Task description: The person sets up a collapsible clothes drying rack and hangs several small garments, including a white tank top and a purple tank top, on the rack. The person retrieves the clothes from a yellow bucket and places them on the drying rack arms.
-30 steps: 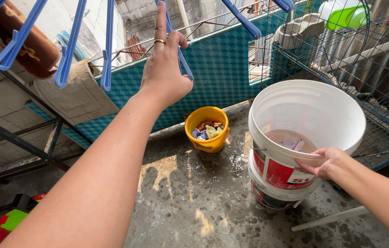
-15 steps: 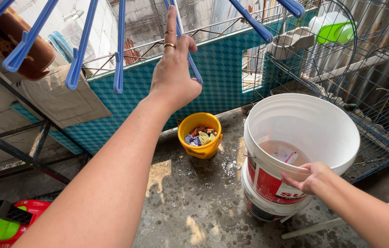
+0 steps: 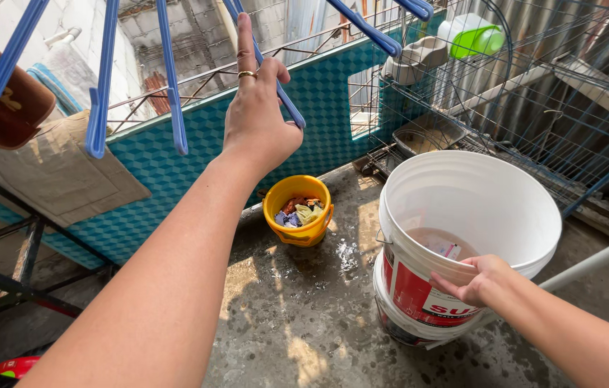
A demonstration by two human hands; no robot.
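Note:
My left hand is raised high and grips one blue arm of a hanging plastic drying rack; a ring shows on one finger. My right hand holds the near rim of a large white bucket, which is nested in a second bucket below. Murky water and a small packet lie inside the white bucket. Further back, a small yellow bucket on the wet concrete floor holds several coloured clothes pegs.
A teal tiled low wall runs behind the yellow bucket. A wire cage with a green-and-white jug on top stands at the right. A white pipe lies right of the bucket. Folded cardboard rests on a dark metal frame at left.
The view has shifted right and closer. My left hand stays on the blue rack arm. My right hand keeps hold of the white bucket's rim.

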